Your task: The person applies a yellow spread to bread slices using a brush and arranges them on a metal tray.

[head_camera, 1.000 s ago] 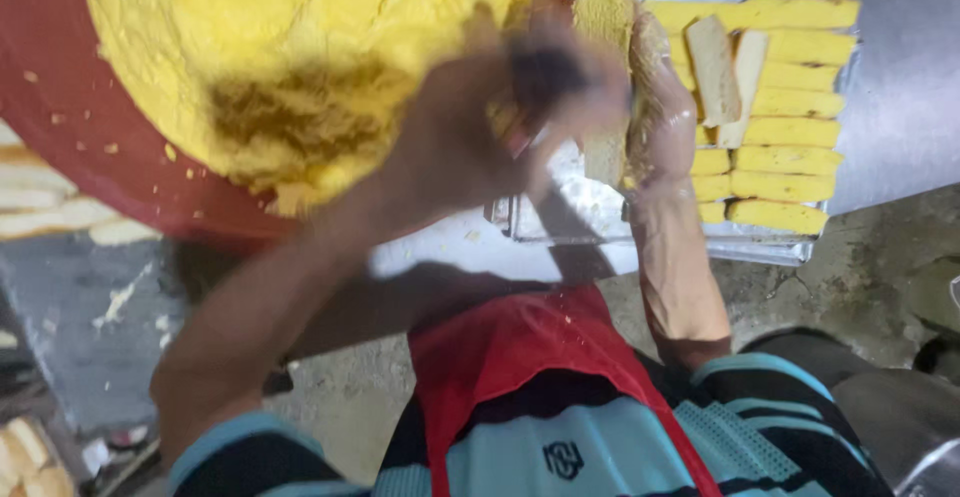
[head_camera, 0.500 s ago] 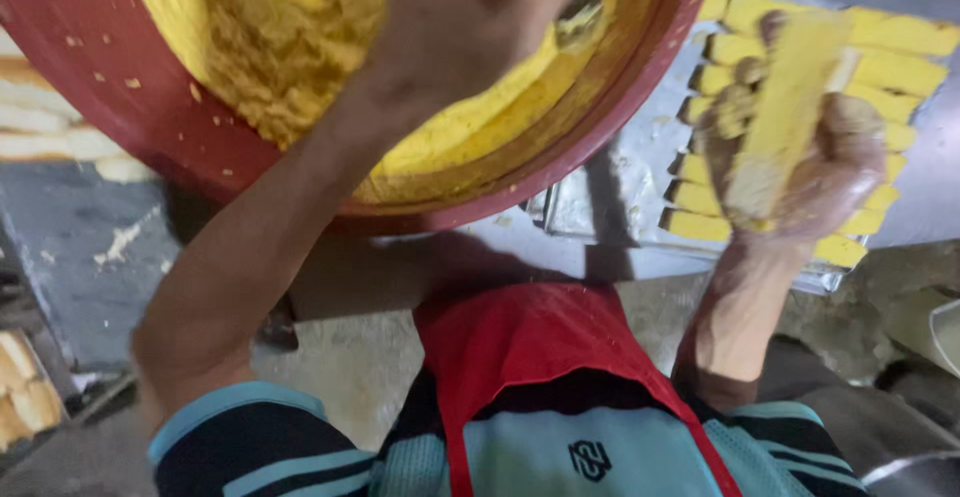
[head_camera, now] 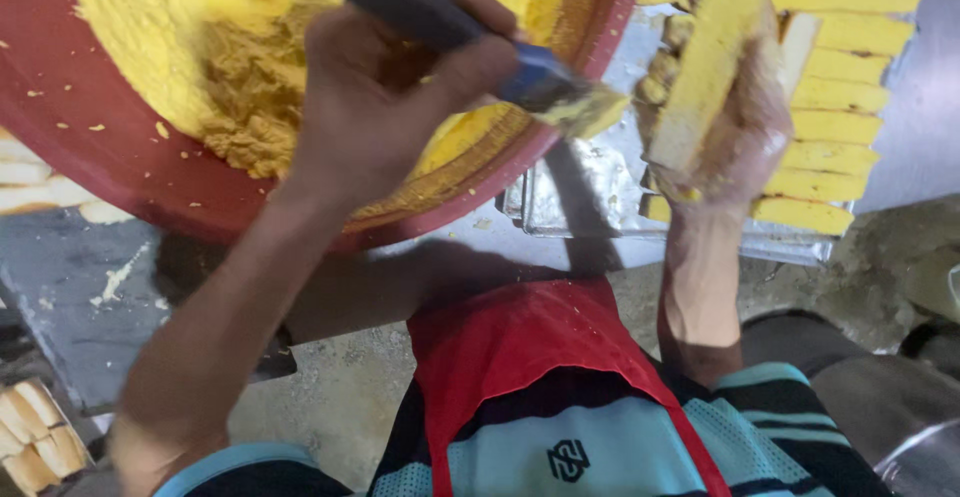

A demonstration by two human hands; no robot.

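The red basin (head_camera: 90,172) of yellow paste (head_camera: 170,47) filled the upper left, tipped toward the person so the filling sat within reach. Right of it lay a metal tray (head_camera: 580,197) — coated yellow slices (head_camera: 840,127) ranked in rows, apparently finished pieces kept together. The right hand (head_camera: 730,127) was closed around one bread slice (head_camera: 705,67), held upright above the tray, broad face turned toward the tool. The left hand (head_camera: 385,87) gripped a blue-handled spreader (head_camera: 450,27) — its paste-loaded tip (head_camera: 590,109) just beside the slice. Plain slices (head_camera: 35,437) waited at lower left.
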